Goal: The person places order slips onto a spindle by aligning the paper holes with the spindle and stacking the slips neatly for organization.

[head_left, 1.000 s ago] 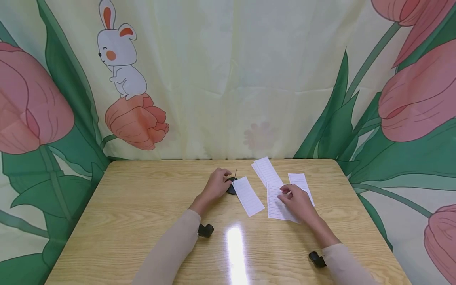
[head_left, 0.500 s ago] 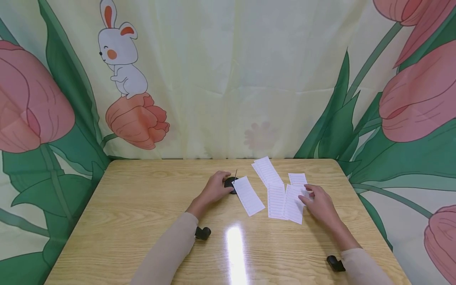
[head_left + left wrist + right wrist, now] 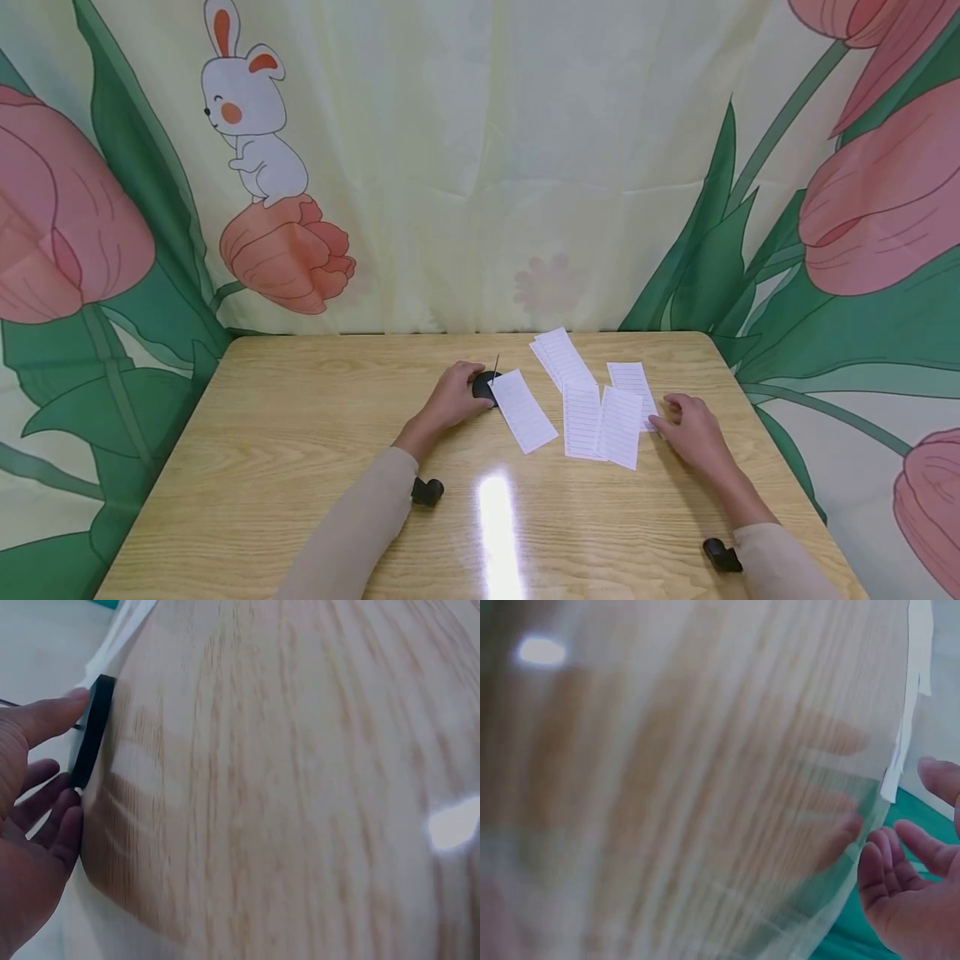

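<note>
My left hand (image 3: 453, 395) holds the round black base of a bill spike (image 3: 483, 386), its thin pin standing up. In the left wrist view the thumb and fingers (image 3: 64, 825) pinch opposite edges of that dark base (image 3: 94, 735). A lined paper slip (image 3: 525, 414) lies against the spike, one corner over the base beside the pin. To the right, my right hand (image 3: 693, 429) hovers with loosely bent fingers, thumb tip close to the edge of a lined slip (image 3: 628, 377). Nothing shows between its fingers in the right wrist view.
Two overlapping slips (image 3: 561, 360) lie toward the table's back edge. In front of them more slips (image 3: 621, 427) overlap one another. The wooden table (image 3: 300, 417) ends at a printed curtain (image 3: 450, 167). Black wrist cameras (image 3: 427, 492) hang below both sleeves.
My right hand has moved right, off the overlapping slips, uncovering the front ones. My left hand stays at the spike's base, its fingers shifted slightly.
</note>
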Demonstrator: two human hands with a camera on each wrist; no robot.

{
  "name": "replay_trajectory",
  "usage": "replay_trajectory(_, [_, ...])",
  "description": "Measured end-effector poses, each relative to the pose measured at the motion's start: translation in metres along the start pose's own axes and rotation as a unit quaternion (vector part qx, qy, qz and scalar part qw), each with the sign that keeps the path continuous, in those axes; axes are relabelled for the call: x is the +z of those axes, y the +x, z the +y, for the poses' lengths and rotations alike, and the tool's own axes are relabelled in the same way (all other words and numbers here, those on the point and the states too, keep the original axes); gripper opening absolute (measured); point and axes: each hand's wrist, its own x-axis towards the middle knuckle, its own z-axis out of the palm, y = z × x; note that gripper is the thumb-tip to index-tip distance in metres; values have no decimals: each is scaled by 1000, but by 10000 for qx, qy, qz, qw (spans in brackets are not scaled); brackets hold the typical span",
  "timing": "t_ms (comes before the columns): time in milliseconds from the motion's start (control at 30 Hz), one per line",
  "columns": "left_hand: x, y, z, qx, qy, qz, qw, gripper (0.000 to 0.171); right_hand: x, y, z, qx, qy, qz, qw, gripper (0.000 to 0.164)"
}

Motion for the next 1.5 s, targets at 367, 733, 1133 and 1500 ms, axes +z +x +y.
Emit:
replay_trajectory(367, [3, -4, -1, -183, 212, -67, 9996, 64, 7, 8, -8, 286, -247, -223, 9990, 50])
replay_trajectory(733, [4, -4, 1, -284, 232, -74, 9993, 63, 7, 9, -12, 341, -456, -225, 9981, 39])
replay_trajectory(1133, [4, -2, 3, -342, 182, -76, 9992, 62, 1, 12, -18, 670, -450, -349, 9961, 32])
replay_trajectory(1500, [4, 1, 5, -245, 171, -54, 9995, 62, 0, 14, -11, 828, -160, -446, 9954, 30])
